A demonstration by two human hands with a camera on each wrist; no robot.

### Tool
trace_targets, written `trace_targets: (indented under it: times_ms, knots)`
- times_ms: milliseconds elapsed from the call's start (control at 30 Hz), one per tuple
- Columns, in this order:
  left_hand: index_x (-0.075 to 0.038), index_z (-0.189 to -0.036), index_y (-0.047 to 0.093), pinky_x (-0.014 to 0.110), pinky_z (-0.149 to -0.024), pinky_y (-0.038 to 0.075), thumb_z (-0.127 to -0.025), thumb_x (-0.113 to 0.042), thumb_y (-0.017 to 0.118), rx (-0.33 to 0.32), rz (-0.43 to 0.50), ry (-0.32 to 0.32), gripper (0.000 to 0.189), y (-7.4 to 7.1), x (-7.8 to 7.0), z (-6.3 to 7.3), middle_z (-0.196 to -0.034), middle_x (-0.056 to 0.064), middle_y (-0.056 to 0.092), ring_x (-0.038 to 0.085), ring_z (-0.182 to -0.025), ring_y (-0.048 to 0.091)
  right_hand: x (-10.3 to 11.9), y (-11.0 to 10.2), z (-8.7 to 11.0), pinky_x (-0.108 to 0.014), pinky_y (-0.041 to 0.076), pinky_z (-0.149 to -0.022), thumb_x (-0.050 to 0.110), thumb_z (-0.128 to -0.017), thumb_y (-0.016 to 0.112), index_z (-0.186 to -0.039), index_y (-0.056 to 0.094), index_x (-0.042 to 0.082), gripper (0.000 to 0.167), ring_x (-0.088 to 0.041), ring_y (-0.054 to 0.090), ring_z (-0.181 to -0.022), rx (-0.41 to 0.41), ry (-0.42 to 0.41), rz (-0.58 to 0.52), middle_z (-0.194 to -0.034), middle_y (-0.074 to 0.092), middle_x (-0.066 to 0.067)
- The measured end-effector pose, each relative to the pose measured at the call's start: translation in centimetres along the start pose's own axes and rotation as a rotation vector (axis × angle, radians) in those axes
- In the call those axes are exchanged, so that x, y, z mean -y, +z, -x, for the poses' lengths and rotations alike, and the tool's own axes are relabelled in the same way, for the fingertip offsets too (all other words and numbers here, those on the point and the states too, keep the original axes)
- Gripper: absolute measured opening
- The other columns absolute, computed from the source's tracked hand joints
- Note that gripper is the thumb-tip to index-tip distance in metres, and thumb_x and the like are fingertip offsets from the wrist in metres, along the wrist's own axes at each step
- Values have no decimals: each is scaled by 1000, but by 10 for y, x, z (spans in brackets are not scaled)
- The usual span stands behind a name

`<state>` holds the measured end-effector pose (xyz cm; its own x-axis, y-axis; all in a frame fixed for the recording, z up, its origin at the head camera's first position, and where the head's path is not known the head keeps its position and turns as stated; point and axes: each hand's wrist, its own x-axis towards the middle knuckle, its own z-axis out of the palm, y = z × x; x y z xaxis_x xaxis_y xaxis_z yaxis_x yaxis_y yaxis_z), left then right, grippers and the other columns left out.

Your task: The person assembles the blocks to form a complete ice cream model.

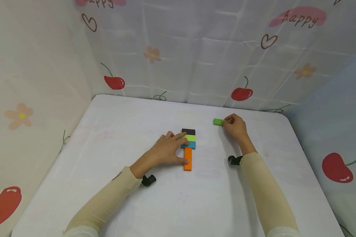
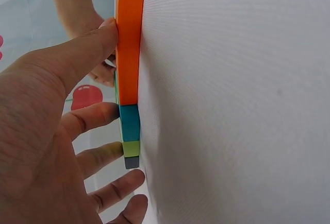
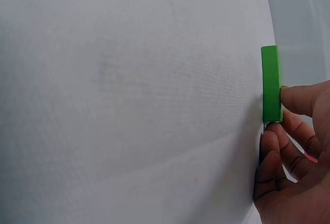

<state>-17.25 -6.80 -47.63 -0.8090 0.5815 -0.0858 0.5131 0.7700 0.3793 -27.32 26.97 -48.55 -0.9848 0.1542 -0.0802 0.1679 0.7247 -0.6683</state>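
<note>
Four colours of flat block lie joined on the table: black (image 1: 188, 131), yellow-green (image 1: 190, 138) and blue (image 1: 191, 144) blocks stacked crosswise, and an orange block (image 1: 188, 159) running lengthwise below them. My left hand (image 1: 168, 149) spreads over their left side. Its thumb touches the orange block, and two fingertips rest at the blue and yellow-green ones. Farther right and back, my right hand (image 1: 236, 127) pinches the right end of a green block (image 1: 218, 122) on the table. In the right wrist view the thumb presses one side of that green block (image 3: 271, 84).
The white table (image 1: 178, 204) has rounded far corners. A curtain (image 1: 192, 65) printed with cherries and flowers hangs behind its back edge, and similar cloth is at both sides. Dark wrist-worn devices (image 1: 148, 180) sit under both forearms.
</note>
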Motion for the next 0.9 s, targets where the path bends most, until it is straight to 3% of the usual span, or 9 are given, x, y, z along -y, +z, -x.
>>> trace_targets:
  times_ms: [900]
  knots:
    - [-35,-145,62,40,-96,42,-85,-71,80,2,4,2,72,0,-1,1,-178,-3,33,25,-127,47,15,12,-1,-36,43,-85,32,-105,63,-128,64,2,37,-30,56,-101,10,-6,20,-111,63,-16]
